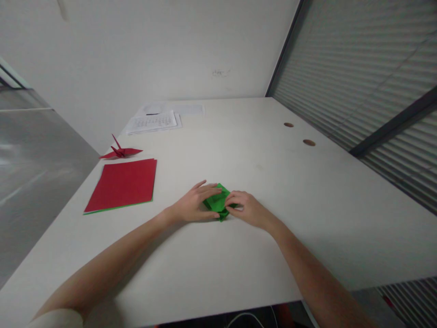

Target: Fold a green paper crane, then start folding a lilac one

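A small folded sheet of green origami paper point(217, 201) lies on the white table with its corners pointing up and down. My left hand point(193, 204) rests over its left side, fingers stretched out across the upper part and the thumb along the lower edge. From the right, my right hand point(247, 208) pinches the right corner of the paper between thumb and fingertips. The fingers cover parts of both side corners, so the exact folds there are hidden.
A stack of square red paper point(124, 186), green underneath at the edge, lies to the left. Behind it stands a red origami crane point(121, 152). Written sheets point(153, 122) lie at the back left. Two round holes pierce the table point(273, 173) at right, beside window blinds point(362, 68).
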Demonstrator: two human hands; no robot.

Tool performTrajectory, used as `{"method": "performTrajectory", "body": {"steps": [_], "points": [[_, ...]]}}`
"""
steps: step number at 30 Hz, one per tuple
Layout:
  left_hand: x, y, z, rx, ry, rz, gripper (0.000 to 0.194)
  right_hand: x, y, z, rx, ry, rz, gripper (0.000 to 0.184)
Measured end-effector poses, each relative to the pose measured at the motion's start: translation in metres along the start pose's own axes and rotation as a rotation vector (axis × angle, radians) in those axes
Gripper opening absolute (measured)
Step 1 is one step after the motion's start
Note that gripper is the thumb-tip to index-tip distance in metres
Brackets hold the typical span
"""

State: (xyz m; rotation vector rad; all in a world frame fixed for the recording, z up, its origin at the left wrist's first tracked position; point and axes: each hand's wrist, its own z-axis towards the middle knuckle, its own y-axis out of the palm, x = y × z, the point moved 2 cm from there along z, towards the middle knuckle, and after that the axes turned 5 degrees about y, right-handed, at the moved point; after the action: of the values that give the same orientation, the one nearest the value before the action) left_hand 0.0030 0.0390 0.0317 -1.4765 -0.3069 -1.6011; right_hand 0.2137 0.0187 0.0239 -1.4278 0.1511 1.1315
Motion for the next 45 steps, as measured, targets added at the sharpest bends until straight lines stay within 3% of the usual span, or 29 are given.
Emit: {"method": "performTrajectory", "body": {"steps": [5, 9, 13, 21, 25, 28, 32, 36, 40, 43, 45], "points": [[-0.004, 0.007, -0.002, -0.056, 0.103, 0.221, 0.054, -0.005, 0.008, -0.001, -0.030, -0.053, -0.205, 0.007], [-0.003, 0.011, -0.003, -0.058, 0.191, 0.349, 0.049, -0.006, 0.010, -0.002, -0.020, -0.085, -0.356, 0.015], [0.000, 0.010, -0.004, -0.010, 0.238, 0.408, 0.054, -0.006, 0.009, -0.002, 0.022, -0.170, -0.446, 0.002], [-0.015, 0.010, -0.005, 0.050, 0.170, 0.475, 0.045, -0.014, 0.002, 0.000, 0.236, -0.216, -0.439, 0.015], [-0.023, 0.009, -0.005, 0.082, 0.141, 0.663, 0.041, -0.021, 0.007, -0.003, 0.375, -0.257, -0.373, 0.015], [-0.023, 0.010, -0.006, 0.128, 0.141, 0.828, 0.038, -0.027, 0.021, -0.003, 0.216, -0.284, -0.355, 0.020], [-0.017, 0.013, -0.007, 0.186, 0.132, 0.884, 0.029, -0.027, 0.035, -0.001, 0.029, -0.144, -0.449, 0.051], [-0.016, 0.007, -0.003, 0.179, 0.164, 0.678, 0.029, -0.017, 0.034, -0.001, -0.031, 0.012, -0.531, 0.059], [-0.033, -0.012, 0.001, 0.307, -0.003, 0.554, 0.039, -0.010, 0.026, -0.001, -0.090, 0.056, -0.482, 0.059], [-0.044, -0.019, 0.003, 0.190, -0.025, 0.572, 0.049, -0.007, 0.021, -0.001, -0.107, 0.044, -0.377, 0.055], [-0.045, -0.019, 0.003, 0.111, 0.013, 0.559, 0.046, -0.003, 0.019, 0.000, -0.092, 0.052, -0.271, 0.051]]}}
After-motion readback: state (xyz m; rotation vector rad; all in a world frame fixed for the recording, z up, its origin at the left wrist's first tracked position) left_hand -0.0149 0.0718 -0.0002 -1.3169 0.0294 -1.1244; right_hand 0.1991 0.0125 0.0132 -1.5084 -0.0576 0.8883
